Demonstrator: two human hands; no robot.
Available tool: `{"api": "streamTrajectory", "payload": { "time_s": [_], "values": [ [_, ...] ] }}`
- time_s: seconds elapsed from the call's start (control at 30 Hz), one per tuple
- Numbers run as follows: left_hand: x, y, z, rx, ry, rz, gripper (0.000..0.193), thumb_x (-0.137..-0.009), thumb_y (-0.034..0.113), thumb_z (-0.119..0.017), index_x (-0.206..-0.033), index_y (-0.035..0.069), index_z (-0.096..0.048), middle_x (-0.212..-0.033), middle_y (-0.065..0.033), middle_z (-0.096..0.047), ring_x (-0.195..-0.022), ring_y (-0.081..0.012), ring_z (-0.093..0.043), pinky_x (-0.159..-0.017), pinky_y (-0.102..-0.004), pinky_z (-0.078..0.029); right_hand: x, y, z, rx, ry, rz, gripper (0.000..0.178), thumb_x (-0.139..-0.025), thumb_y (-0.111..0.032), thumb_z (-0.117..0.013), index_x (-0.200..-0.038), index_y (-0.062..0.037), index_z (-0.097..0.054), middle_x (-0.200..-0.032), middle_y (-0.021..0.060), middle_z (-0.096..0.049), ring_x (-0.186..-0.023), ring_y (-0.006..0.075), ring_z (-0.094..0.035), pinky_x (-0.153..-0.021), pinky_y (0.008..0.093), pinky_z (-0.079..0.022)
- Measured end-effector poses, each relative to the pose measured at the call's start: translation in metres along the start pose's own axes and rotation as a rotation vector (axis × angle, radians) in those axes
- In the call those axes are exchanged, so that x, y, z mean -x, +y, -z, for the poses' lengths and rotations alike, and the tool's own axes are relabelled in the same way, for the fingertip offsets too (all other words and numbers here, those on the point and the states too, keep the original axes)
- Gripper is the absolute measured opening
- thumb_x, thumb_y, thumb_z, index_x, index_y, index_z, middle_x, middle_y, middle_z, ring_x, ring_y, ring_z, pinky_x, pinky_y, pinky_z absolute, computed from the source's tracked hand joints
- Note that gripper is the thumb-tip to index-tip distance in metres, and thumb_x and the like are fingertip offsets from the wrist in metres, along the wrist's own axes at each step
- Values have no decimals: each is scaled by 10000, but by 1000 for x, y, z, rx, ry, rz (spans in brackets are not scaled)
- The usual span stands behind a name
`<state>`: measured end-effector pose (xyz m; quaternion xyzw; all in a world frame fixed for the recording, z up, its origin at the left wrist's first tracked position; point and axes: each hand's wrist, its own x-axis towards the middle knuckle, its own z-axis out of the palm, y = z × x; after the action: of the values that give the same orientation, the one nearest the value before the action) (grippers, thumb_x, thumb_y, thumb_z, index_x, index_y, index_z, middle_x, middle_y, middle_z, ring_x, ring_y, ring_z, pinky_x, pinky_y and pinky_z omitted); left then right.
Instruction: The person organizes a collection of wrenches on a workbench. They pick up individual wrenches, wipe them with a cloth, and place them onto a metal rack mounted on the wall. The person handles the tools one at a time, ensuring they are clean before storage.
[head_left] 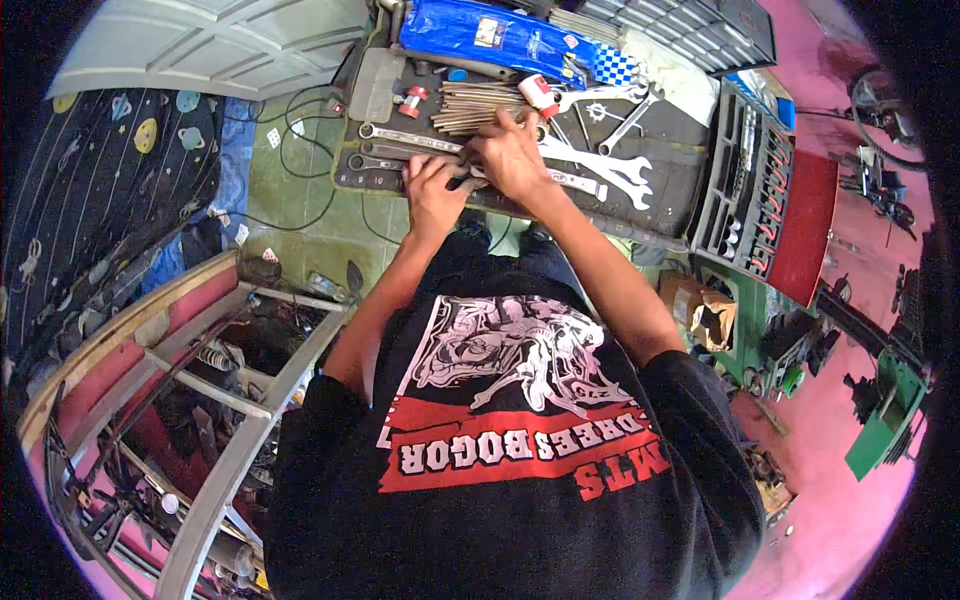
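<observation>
Both hands work close together over a row of wrenches on a dark tool mat (670, 185). My left hand (437, 197) has its fingers bent around the shafts of the lower left wrenches, near a ring-ended wrench (372, 163). My right hand (513, 160) lies just right of it, fingers curled down on the wrench shafts, partly hiding them. Above them runs another ring-ended wrench (400, 137). Open-ended wrenches (600, 162) fan out to the right of my right hand. A bundle of thin brown rods (475, 103) lies beyond my fingers, beside a red-and-white container (538, 94).
A blue plastic package (490, 38) lies along the mat's far side. To the right stands an open socket case (735, 175) with a red panel (803, 228). A small red part (411, 102) sits at the left. A metal frame (220, 450) rises at lower left.
</observation>
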<state>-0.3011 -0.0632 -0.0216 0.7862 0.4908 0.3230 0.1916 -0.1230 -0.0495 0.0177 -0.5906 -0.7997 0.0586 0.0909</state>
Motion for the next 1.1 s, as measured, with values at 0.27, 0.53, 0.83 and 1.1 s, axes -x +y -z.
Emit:
{"api": "streamTrajectory", "payload": {
  "time_s": [0.27,0.53,0.83,1.1],
  "values": [
    [3,-4,-3,39,22,-13,241,-660,226,-904,-814,117,-755,-950,9,-735,-1024,-253,-597,-926,-429,-421,3,-6,-4,-57,-68,-65,217,-756,-108,-720,-952,-180,-782,-1025,-17,-709,-1154,253,-543,-940,579,-352],
    [1,2,0,19,12,52,239,-654,210,-895,-838,131,-764,-993,18,-755,-1073,-241,-605,-956,-422,-412,29,-9,12,-146,-49,-21,278,-670,-88,-756,-940,-150,-775,-1031,2,-703,-1141,270,-558,-924,558,-365],
    [-2,-3,0,-7,-46,24,292,-673,222,-887,-932,140,-779,-1013,18,-744,-1110,-239,-589,-961,-425,-389,28,-7,10,-122,-45,-8,267,-727,-68,-708,-967,-158,-781,-1015,-8,-694,-1118,264,-550,-910,525,-371],
    [-3,1,3,-3,-104,-2,307,-715,237,-861,-1001,146,-797,-1067,28,-723,-1141,-223,-561,-975,-426,-359,48,8,24,-123,-67,-37,307,-744,-84,-710,-1011,-203,-803,-1048,-24,-708,-1134,260,-552,-933,539,-366]
  ]
}}
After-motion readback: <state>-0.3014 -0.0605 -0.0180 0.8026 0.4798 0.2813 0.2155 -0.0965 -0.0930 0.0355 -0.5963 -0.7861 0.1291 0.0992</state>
